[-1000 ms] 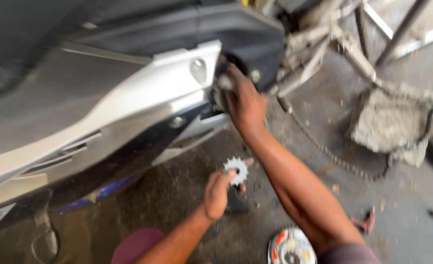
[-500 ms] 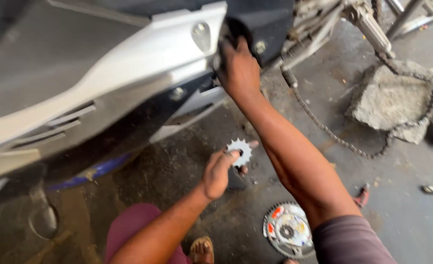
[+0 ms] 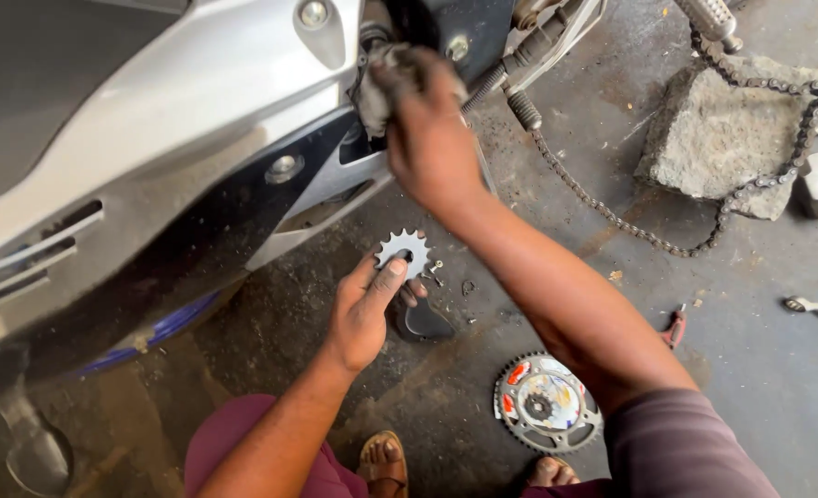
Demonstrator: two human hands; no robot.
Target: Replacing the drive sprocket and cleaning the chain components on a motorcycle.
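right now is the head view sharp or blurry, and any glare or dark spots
Head view: mostly sharp, since the small sprocket in the left hand and the chain on the floor show crisp teeth and links. The right hand, pressing a rag into the bike, looks slightly soft. Soft daylight gives a mild sheen on the silver panel; the recess behind the rag is too dark to read.
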